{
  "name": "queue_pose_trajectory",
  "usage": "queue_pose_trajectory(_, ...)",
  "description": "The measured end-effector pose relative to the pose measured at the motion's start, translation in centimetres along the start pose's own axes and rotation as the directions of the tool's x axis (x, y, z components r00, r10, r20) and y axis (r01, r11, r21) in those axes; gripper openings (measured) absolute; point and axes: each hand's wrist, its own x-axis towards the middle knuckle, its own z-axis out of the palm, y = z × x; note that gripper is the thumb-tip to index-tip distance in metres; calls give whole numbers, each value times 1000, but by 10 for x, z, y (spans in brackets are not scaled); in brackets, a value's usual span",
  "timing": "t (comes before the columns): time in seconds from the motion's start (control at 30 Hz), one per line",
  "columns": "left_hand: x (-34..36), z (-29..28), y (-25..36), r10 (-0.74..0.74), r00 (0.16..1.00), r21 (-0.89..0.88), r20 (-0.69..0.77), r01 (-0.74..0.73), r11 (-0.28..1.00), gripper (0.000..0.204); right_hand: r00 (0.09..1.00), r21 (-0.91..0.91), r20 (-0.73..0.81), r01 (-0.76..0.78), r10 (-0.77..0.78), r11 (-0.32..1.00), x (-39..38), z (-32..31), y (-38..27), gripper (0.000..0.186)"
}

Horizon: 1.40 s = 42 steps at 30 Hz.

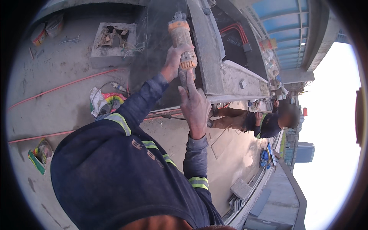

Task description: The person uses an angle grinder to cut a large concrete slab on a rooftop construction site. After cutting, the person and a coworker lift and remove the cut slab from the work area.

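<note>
A dusty, cream-and-orange angle grinder (pixel 181 38) lies lengthwise between my hands, its metal head against a dark grey slab face. My left hand (pixel 177 59) is closed round the middle of its body. Behind it, my right hand (pixel 194 107) is on the rear end, two fingers stretched along the casing and the thumb apart; the other fingers look curled. Beside the tool runs a pale stone edge (pixel 207 50). Dust hides the disc, and I cannot make out its cutting edge.
Red hoses (pixel 50 90) cross the concrete floor, near a torn colourful bag (pixel 113 97). A square concrete box (pixel 111 57) holds rubble; buckets (pixel 38 34) stand beyond. At right another person (pixel 264 120) stands close to the ledge. Stacked slabs (pixel 239 189) lie lower right.
</note>
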Motion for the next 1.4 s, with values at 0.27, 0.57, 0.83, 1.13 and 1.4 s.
queue_pose_trajectory(0.27, -13, 7, -1, 20, 1000, -23, 5, -20, 1000, 31, 997, -70, 60, -48, 52, 996, -11, -11, -3, 68)
queue_pose_trajectory(0.57, -22, 7, 0, -24, 1000, 43, 3, 24, 999, 30, 998, -42, 49, -45, 47, 998, -16, -13, -2, 67)
queue_pose_trajectory(0.83, -29, 11, -8, 22, 999, 15, -35, -22, 1000, 32, 994, -1, 76, -79, 79, 997, -29, -23, -4, 67)
queue_pose_trajectory(1.13, -18, 11, 3, -11, 1000, 4, -13, 11, 1000, 34, 997, -67, 54, -54, 57, 996, -15, -14, -4, 69)
queue_pose_trajectory(1.4, -23, 8, -3, -6, 1000, 30, -18, 6, 1000, 31, 997, -17, 60, -56, 57, 998, -22, -12, 3, 70)
